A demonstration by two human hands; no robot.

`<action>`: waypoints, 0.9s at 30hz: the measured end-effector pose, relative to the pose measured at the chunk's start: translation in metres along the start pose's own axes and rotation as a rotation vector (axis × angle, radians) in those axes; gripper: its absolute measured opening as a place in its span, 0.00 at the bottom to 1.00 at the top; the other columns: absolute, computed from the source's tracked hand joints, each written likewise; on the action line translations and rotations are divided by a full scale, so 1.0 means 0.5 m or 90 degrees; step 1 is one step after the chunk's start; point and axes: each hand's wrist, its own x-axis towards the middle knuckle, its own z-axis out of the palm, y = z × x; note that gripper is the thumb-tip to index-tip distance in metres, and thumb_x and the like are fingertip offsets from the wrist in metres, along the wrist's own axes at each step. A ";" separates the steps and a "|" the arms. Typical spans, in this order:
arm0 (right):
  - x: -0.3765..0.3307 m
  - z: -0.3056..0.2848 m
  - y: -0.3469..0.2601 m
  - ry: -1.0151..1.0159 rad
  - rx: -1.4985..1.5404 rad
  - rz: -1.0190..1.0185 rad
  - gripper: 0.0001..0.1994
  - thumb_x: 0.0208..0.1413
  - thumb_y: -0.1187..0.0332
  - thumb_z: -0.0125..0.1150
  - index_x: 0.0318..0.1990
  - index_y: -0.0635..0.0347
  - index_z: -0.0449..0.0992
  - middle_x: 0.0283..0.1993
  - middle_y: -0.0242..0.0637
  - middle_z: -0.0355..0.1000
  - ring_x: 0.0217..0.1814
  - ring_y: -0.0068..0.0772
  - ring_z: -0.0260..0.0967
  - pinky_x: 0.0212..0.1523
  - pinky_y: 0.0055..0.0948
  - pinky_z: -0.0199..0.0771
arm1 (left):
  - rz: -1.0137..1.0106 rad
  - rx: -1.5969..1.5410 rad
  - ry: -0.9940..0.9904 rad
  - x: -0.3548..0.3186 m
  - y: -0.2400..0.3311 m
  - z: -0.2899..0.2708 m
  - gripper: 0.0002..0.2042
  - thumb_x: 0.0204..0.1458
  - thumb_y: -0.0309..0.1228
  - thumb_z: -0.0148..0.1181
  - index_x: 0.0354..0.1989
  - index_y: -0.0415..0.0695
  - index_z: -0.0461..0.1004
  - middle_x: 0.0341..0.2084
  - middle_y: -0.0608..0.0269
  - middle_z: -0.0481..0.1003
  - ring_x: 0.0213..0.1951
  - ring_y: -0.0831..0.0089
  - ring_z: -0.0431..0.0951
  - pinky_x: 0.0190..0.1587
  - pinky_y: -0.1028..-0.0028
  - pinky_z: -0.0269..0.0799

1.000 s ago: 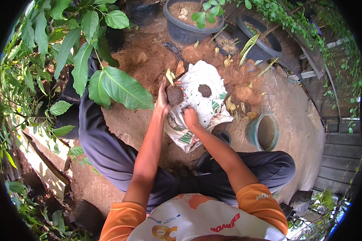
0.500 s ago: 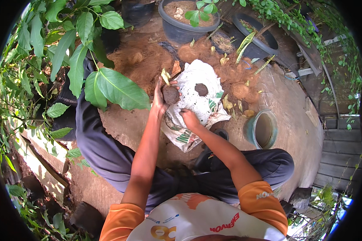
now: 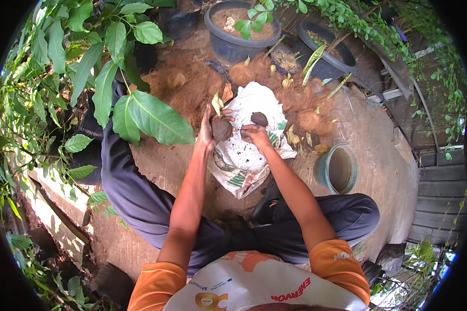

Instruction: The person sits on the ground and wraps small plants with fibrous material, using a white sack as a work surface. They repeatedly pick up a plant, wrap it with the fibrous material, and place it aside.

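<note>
My left hand (image 3: 207, 129) cups a dark brown ball of soil (image 3: 222, 129). A pale yellow leaf cutting (image 3: 217, 104) rises from the ball's top. My right hand (image 3: 256, 136) is over the white sack (image 3: 233, 150), its fingers curled together; what they hold, if anything, is hidden. Just beyond those fingers a dark lump of soil (image 3: 259, 118) rests on the sack; I cannot tell whether they touch it. Dark crumbs are scattered on the sack between my hands and my crossed legs.
Brown coconut fibre (image 3: 174, 78) lies heaped beyond the sack, with several fibre-wrapped balls bearing yellowish cuttings (image 3: 287, 81). A greenish pot (image 3: 338, 168) stands to the right. Large black pots (image 3: 244, 39) line the back. Broad green leaves (image 3: 158, 116) hang in from the left.
My right hand has moved away from me and slightly right, up to the soil lump on the sack. My left hand still holds the soil ball, nearly in place.
</note>
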 end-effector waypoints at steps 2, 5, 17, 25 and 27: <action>-0.012 -0.006 -0.074 -0.053 0.098 -0.035 0.08 0.58 0.77 0.57 0.44 0.68 0.75 0.45 0.40 0.72 0.45 0.32 0.74 0.50 0.33 0.80 | 0.018 0.019 0.013 0.006 -0.001 0.003 0.38 0.56 0.67 0.34 0.50 0.40 0.70 0.33 0.55 0.76 0.30 0.62 0.77 0.34 0.65 0.74; -0.035 0.007 -0.165 -0.089 0.093 -0.073 0.10 0.58 0.80 0.52 0.46 0.68 0.75 0.50 0.44 0.72 0.52 0.35 0.72 0.56 0.36 0.77 | 0.044 0.103 0.060 0.017 -0.007 0.004 0.37 0.58 0.65 0.33 0.51 0.41 0.70 0.36 0.56 0.76 0.31 0.65 0.77 0.36 0.66 0.73; -0.116 0.174 -0.159 0.092 -0.476 -0.494 0.16 0.53 0.80 0.52 0.49 0.67 0.75 0.52 0.55 0.71 0.52 0.56 0.70 0.54 0.41 0.72 | 0.129 0.259 0.331 0.036 -0.027 -0.001 0.33 0.59 0.59 0.43 0.50 0.36 0.72 0.44 0.55 0.73 0.44 0.70 0.72 0.48 0.70 0.68; -0.120 0.187 -0.133 0.080 -0.462 -0.536 0.19 0.55 0.77 0.48 0.54 0.72 0.69 0.57 0.57 0.68 0.58 0.56 0.67 0.60 0.42 0.68 | 0.128 0.130 0.339 0.040 -0.036 0.004 0.28 0.60 0.54 0.48 0.44 0.34 0.74 0.34 0.60 0.75 0.34 0.75 0.74 0.36 0.73 0.72; -0.121 0.189 -0.127 0.074 -0.462 -0.560 0.19 0.56 0.76 0.47 0.55 0.73 0.68 0.59 0.58 0.65 0.60 0.56 0.64 0.62 0.43 0.66 | 0.147 0.120 0.323 0.042 -0.034 0.006 0.28 0.59 0.54 0.49 0.44 0.35 0.74 0.34 0.60 0.75 0.34 0.75 0.74 0.36 0.73 0.72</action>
